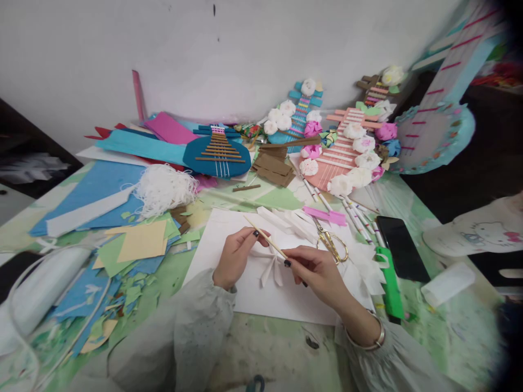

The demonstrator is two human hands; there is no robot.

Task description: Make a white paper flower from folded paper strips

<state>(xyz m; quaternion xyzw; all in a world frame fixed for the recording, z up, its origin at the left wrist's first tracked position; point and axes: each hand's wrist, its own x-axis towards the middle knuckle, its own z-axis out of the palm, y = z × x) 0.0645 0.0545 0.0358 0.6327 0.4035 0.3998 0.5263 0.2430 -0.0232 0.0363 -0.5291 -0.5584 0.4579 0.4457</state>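
Note:
My left hand (236,256) and my right hand (316,272) meet over a white sheet (229,239) near the table's front. Together they hold a thin wooden stick (265,238) that slants up to the left. White folded paper strips (272,268) hang from the stick between my fingers, fanned out downward. My right hand pinches the stick's lower end, while my left hand pinches the paper around the stick's middle. Gold-handled scissors (332,243) lie just right of my hands.
More folded white strips (286,220) and a pink paper piece (324,215) lie behind my hands. A black phone (402,247), a green glue stick (390,283) and several pens (359,218) sit right. Paper guitars with flowers (347,149) stand behind; coloured scraps (122,256) cover the left.

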